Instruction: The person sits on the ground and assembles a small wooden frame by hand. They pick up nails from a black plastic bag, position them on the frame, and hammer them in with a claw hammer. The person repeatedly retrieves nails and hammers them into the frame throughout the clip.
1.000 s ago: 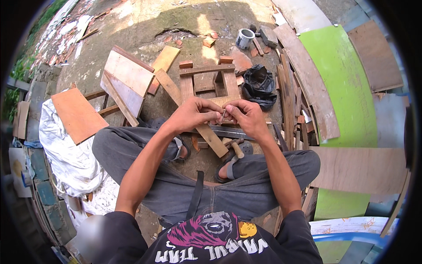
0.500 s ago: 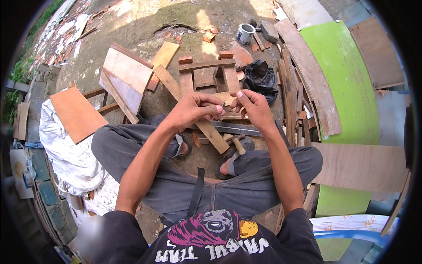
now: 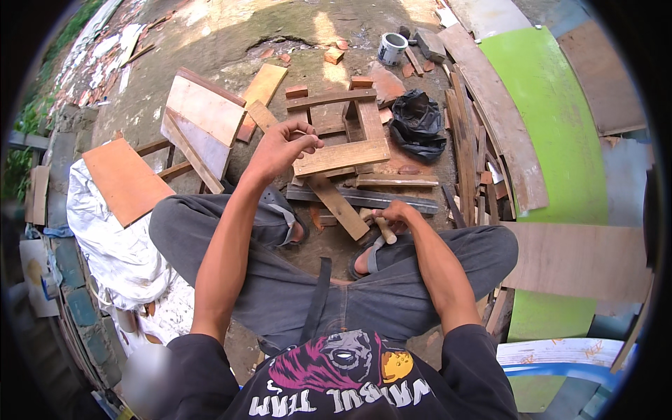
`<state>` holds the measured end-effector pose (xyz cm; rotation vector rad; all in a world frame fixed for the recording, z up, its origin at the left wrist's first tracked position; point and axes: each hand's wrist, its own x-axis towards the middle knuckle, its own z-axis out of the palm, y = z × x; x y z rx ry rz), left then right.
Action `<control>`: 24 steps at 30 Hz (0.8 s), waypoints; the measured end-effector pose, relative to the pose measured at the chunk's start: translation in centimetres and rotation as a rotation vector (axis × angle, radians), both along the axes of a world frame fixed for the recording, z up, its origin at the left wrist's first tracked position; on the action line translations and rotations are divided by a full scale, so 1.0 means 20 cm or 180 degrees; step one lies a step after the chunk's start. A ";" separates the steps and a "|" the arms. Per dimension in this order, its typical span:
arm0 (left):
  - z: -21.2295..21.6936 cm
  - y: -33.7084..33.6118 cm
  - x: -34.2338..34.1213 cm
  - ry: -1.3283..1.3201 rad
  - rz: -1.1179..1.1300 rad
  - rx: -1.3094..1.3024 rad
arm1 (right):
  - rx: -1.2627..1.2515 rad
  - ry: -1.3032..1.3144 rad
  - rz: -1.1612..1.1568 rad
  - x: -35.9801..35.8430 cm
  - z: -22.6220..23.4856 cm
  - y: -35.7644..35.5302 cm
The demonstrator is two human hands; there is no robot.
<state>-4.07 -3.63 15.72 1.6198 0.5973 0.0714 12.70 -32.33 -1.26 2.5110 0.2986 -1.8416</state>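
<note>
My left hand (image 3: 285, 148) is raised over the near left end of a small wooden frame (image 3: 367, 120), thumb and fingertips pinched together. Whatever they hold is too small to make out. A pale board (image 3: 343, 158) lies across the frame's near side. Low by my right foot, my right hand (image 3: 396, 214) has its fingers curled at a hammer (image 3: 386, 231) with a wooden handle; the hammer's head is partly hidden. A loose wooden strip (image 3: 339, 208) slants below the frame, over a dark grey bar (image 3: 413, 203).
A black plastic bag (image 3: 418, 126) sits right of the frame, a paint can (image 3: 391, 50) beyond it. Wood strips (image 3: 462, 140) and a green panel (image 3: 539, 105) lie to the right. At left are an orange-brown board (image 3: 126, 182) and white sheeting (image 3: 105, 245).
My hands have come apart. The right one has dropped toward me to the hammer; the left has moved up and left, uncovering the pale board.
</note>
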 end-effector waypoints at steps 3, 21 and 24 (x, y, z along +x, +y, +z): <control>-0.08 0.07 -0.02 0.0137 0.0119 0.0288 | 0.0116 0.0007 0.0133 -0.05 -0.08 -0.03; -0.55 0.13 -0.06 0.0208 0.0284 0.1272 | 0.0135 -0.0195 0.1487 0.00 -0.25 0.00; -0.54 0.12 -0.03 0.0189 0.0246 0.1425 | 0.0325 0.0096 0.0910 0.07 -0.30 -0.06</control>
